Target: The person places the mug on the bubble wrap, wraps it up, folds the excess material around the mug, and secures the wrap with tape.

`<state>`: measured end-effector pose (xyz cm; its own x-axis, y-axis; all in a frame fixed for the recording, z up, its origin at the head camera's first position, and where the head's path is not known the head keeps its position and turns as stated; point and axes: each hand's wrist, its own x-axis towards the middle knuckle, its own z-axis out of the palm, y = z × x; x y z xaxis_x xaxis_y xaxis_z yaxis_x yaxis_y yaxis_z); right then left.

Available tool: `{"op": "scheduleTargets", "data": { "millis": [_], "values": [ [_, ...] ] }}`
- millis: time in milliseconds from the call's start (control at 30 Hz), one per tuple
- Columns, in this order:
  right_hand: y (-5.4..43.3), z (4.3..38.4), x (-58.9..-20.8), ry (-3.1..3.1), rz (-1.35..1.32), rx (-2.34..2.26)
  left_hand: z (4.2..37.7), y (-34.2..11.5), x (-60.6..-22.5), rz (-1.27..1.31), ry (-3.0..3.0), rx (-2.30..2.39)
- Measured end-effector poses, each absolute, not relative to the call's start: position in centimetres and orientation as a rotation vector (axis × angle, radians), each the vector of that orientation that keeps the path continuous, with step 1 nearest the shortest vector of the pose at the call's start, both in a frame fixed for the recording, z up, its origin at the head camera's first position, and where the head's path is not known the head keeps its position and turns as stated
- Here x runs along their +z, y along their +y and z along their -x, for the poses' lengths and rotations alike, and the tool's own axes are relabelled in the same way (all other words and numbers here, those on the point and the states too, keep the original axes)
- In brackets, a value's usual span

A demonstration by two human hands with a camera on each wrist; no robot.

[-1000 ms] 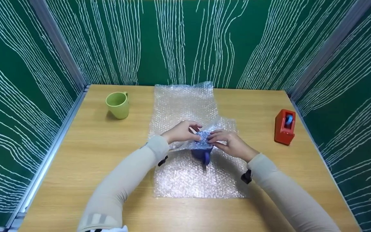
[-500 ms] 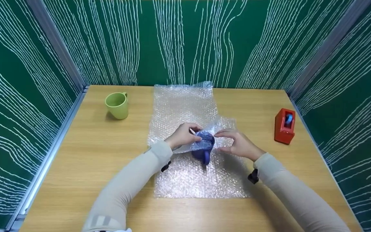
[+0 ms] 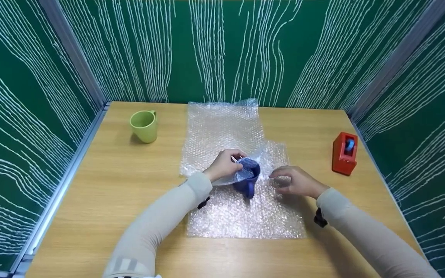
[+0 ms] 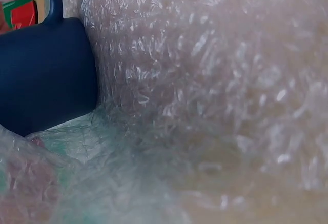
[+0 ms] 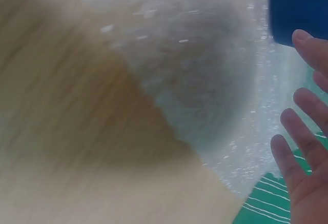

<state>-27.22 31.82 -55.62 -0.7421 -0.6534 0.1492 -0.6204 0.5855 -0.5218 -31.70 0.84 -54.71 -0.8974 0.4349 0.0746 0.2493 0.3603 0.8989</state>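
A dark blue mug (image 3: 241, 187) stands on the bubble wrap (image 3: 222, 123), its handle toward me. My left hand (image 3: 222, 166) pinches a fold of the wrap at the mug's left rim, and part of that fold is tucked into the mug's mouth. In the left wrist view the mug (image 4: 51, 75) shows its side and handle, with wrap (image 4: 205, 70) around it. My right hand (image 3: 301, 181) is to the right of the mug, over the wrap, holding nothing. The right wrist view shows its fingers (image 5: 297, 126) spread, apart from the blue mug (image 5: 294, 14).
A green mug (image 3: 144, 126) stands at the back left of the wooden table (image 3: 122, 200). Toward the right edge is a red tape dispenser (image 3: 344, 154) with a blue roll. Green panels (image 3: 242, 54) with white lines enclose the table at the back and sides.
My right hand has let go of the wrap at the mug's mouth and moved right and toward me. The mug's rim is now uncovered on the right. The left hand keeps its pinch.
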Motion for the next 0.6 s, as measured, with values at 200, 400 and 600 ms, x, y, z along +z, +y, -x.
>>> {"op": "scheduleTargets", "data": {
  "millis": [200,400,600],
  "values": [
    [32.9,26.6,-56.4,2.702,1.074,-0.770,31.6,1.1,-54.8,-0.625,2.469,1.548],
    [34.0,25.7,-56.2,2.655,1.047,-0.634,31.5,1.1,-54.8,-0.610,2.469,1.543],
    [34.5,25.3,-55.6,2.571,1.032,-0.551,31.6,0.9,-54.8,-0.607,2.475,1.541]
  ]
}}
